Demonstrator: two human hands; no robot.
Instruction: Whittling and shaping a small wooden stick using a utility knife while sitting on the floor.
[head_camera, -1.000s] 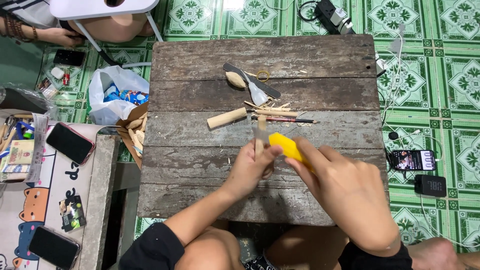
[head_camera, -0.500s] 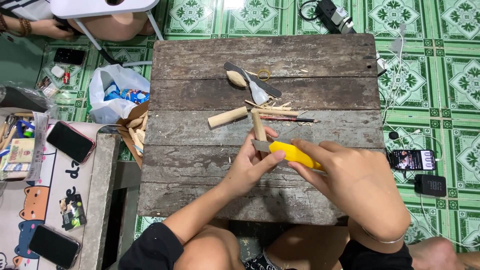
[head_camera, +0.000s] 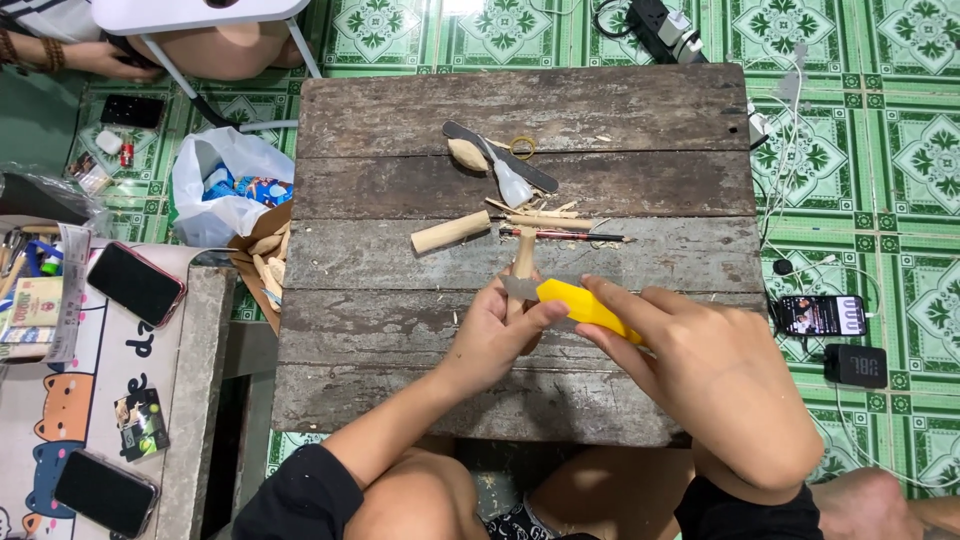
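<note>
My left hand (head_camera: 493, 335) grips a thin wooden stick (head_camera: 524, 256) that points away from me over the worn wooden table (head_camera: 380, 320). My right hand (head_camera: 705, 365) holds a yellow utility knife (head_camera: 583, 307), its blade laid against the stick just above my left thumb. Wood shavings lie around the spot. Past the stick lie a short wooden dowel (head_camera: 450, 231), a red pencil (head_camera: 565, 235) and more thin sticks.
A nail file, a wooden spoon shape (head_camera: 468, 154) and a rubber band (head_camera: 523, 146) lie at the table's far side. A box of wood scraps (head_camera: 262, 262) and a plastic bag (head_camera: 225, 185) sit at left. Phones lie on both sides. Another person's leg shows at top left.
The knife has slid back toward me along the stick, and both hands have shifted slightly nearer. The stick now shows longer beyond the blade.
</note>
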